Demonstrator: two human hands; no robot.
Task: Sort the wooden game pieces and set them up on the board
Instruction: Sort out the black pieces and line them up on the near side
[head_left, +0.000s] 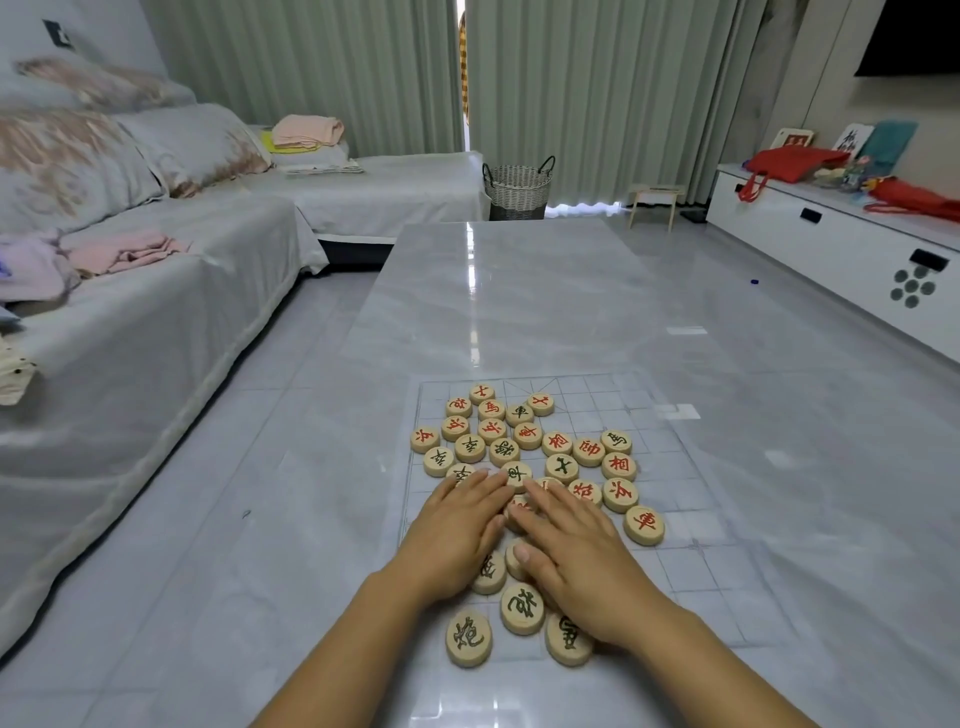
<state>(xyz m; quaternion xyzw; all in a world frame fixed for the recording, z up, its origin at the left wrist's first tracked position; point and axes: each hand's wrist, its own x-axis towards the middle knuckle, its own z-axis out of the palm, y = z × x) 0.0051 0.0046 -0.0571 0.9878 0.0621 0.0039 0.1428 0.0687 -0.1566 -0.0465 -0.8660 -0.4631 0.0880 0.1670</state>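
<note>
Several round wooden game pieces (562, 468) with red or dark green characters lie scattered in a loose heap on a clear plastic board sheet (675, 467) printed with a grid. My left hand (457, 535) lies flat on the pieces at the heap's near left, fingers straight and together. My right hand (576, 551) lies flat beside it, fingers pointing up-left, and covers more pieces. Some pieces are hidden under both palms. Three dark-lettered pieces (522, 608) sit just below my hands near the board's front edge.
The board sheet lies on a glossy grey marble-look table (545, 291). A covered sofa (145, 322) with folded clothes stands to the left. A woven basket (518, 189) stands beyond the table, and a white cabinet (831, 244) runs along the right.
</note>
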